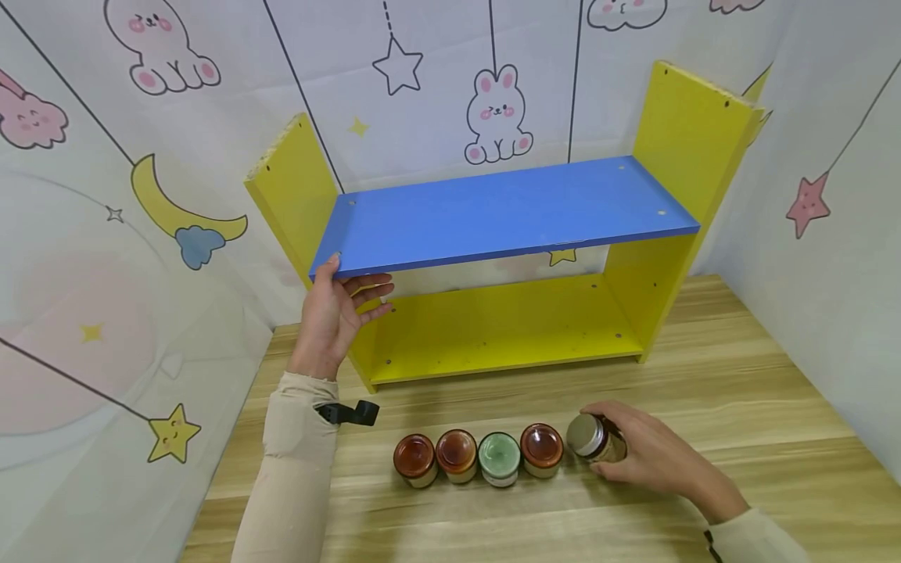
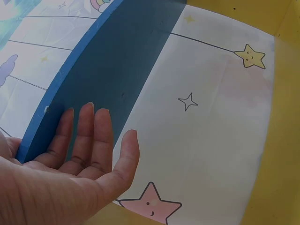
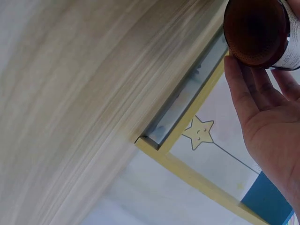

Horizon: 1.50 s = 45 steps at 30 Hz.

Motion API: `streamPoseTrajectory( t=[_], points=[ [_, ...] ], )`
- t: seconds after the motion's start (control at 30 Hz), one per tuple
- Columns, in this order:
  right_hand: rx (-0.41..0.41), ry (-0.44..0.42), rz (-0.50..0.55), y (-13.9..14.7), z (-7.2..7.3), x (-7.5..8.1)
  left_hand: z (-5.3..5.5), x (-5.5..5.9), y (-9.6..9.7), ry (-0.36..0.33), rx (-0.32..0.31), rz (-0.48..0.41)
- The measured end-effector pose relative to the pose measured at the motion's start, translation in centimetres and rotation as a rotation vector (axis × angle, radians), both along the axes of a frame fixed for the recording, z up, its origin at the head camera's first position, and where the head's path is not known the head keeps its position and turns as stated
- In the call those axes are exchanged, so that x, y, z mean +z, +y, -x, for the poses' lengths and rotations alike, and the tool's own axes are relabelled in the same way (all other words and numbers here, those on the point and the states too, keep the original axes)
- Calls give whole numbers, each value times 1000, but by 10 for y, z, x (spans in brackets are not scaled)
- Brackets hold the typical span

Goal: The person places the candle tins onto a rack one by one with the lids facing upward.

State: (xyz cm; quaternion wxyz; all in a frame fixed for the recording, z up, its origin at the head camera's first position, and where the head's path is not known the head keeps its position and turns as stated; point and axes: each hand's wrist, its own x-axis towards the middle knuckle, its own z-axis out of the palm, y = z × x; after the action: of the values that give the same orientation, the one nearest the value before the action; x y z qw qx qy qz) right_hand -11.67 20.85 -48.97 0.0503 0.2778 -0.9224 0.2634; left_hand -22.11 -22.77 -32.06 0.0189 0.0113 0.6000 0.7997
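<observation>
My left hand [image 1: 331,317] grips the front left corner of a blue shelf board [image 1: 507,211], thumb on top and fingers spread beneath it. In the left wrist view, those fingers [image 2: 84,136] show against the board's underside. A brown glass jar [image 1: 598,439] with a silver lid and a pale label is held in my right hand [image 1: 658,452], tilted to the left. The right wrist view shows the round dark base of this jar [image 3: 255,30], with fingers alongside it. Left of it, a reddish-brown-topped jar [image 1: 542,450] ends a row on the table.
The row also has a green-topped jar [image 1: 500,458] and two more reddish-brown jars [image 1: 457,455]. Behind stands a yellow shelf unit [image 1: 493,328] with raised side panels, on a wood-grain table [image 1: 704,391]. Printed cloth [image 1: 436,117] hangs around the back and sides.
</observation>
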Motion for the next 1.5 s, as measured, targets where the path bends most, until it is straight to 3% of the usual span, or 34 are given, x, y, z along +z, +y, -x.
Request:
streamPoseTrajectory(
  t=[0.33,1.07,1.5],
  points=[
    [10,-66,84,-2,0,-3,-1,1,1,4,0,11],
    [29,-35,74,-7,-1,-9,0,-1,1,4,1,16],
    [14,-64,74,-11,1,-12,-1,0,1,1,5,7]
  ],
)
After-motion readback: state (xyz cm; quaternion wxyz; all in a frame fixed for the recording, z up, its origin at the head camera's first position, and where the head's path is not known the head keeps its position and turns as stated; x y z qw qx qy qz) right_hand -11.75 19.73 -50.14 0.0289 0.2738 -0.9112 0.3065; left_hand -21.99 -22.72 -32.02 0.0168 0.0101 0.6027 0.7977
